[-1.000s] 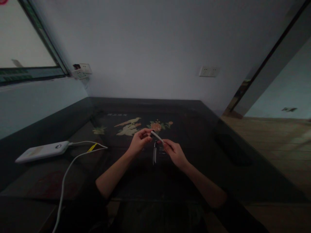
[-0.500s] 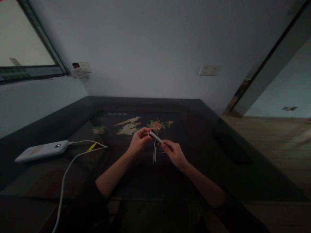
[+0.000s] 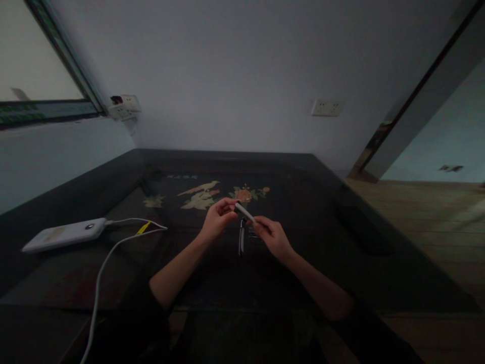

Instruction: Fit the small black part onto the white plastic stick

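Observation:
Over the middle of the dark table (image 3: 212, 278), both my hands hold a small slim object (image 3: 245, 212), pale along its edge and dark at its far end. My left hand (image 3: 216, 220) pinches that far end between thumb and fingers. At the near end, my right hand (image 3: 276, 240) has its thumb and fingers closed on it. A narrow black-and-white piece (image 3: 241, 240) hangs below, between the hands; whether it is joined to the slim object I cannot tell. Dim light hides the object's exact kind.
A white power bank (image 3: 66, 235) lies on the left, with a white cable (image 3: 99, 283) running off the near edge. To the right is a flat dark object (image 3: 366, 235). Sockets (image 3: 328, 107) are on the wall behind. A bird-and-flower picture (image 3: 200, 194) decorates the tabletop.
The slim object has turned slightly in my fingers, showing more of its pale edge. Both hands stay in nearly the same place, and the narrow piece still hangs.

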`<state>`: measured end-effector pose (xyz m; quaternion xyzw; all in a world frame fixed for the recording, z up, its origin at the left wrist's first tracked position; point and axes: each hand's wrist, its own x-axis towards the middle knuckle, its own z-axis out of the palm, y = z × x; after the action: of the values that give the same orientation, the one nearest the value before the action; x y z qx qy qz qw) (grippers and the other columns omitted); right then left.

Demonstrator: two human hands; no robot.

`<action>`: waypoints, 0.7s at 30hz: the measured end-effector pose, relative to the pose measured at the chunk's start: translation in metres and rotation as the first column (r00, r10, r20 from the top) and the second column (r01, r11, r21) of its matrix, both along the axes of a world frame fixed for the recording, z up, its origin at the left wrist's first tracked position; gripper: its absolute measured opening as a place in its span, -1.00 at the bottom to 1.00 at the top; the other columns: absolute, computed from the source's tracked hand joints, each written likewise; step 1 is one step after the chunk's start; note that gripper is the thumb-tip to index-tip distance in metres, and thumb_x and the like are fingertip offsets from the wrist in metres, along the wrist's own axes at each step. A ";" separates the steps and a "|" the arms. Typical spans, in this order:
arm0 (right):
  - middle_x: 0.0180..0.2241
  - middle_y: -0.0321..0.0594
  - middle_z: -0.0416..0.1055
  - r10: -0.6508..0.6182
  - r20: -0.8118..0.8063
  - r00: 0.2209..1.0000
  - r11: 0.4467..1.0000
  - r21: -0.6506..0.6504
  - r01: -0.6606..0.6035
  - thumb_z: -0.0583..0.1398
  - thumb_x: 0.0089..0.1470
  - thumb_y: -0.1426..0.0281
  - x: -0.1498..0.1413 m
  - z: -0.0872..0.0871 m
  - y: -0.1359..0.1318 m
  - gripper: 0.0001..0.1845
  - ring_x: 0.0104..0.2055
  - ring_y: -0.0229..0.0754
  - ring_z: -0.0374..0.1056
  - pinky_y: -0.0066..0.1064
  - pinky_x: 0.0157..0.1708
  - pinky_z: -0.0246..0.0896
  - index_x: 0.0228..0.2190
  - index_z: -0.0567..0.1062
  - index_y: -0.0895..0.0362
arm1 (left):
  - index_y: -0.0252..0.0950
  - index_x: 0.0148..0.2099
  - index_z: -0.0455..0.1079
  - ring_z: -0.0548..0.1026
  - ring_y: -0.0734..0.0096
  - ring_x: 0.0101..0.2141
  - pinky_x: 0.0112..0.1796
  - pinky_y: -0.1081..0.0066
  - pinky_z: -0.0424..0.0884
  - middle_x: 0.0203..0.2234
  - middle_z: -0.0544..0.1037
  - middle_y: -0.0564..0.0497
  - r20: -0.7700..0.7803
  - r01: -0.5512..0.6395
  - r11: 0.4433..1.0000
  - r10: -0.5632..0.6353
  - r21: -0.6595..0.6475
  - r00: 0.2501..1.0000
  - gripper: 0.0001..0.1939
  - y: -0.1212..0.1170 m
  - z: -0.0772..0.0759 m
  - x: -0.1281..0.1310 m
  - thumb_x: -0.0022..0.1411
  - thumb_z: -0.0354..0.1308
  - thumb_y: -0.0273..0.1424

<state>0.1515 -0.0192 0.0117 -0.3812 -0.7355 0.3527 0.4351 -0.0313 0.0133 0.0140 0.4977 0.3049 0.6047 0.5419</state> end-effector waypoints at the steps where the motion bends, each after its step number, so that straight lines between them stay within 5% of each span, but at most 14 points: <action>1: -0.55 -0.28 0.31 0.009 0.001 1.000 1.000 -0.008 -0.009 0.04 0.17 0.20 0.000 0.000 0.000 -0.63 -0.56 -0.32 0.13 -0.47 -0.55 -0.03 -0.29 0.51 0.20 | -0.35 -0.27 0.46 0.43 0.50 -0.42 -0.38 0.52 0.32 -0.48 0.47 0.05 0.003 -0.001 1.000 0.001 0.000 1.000 -0.62 0.000 0.000 0.000 -0.22 0.40 -0.40; 21: -0.55 -0.28 0.30 0.013 0.023 1.000 1.000 -0.009 -0.013 0.03 0.17 0.19 0.000 0.001 -0.001 -0.62 -0.55 -0.31 0.13 -0.47 -0.54 -0.01 -0.27 0.51 0.20 | -0.34 -0.25 0.46 0.38 0.55 -0.49 -0.43 0.54 0.29 -0.53 0.46 0.08 -0.013 -0.021 0.999 0.020 -0.037 1.000 -0.64 0.001 0.000 0.000 -0.19 0.37 -0.39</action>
<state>0.1517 -0.0202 0.0127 -0.3826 -0.7413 0.3544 0.4225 -0.0312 0.0139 0.0141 0.4884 0.3244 0.6013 0.5428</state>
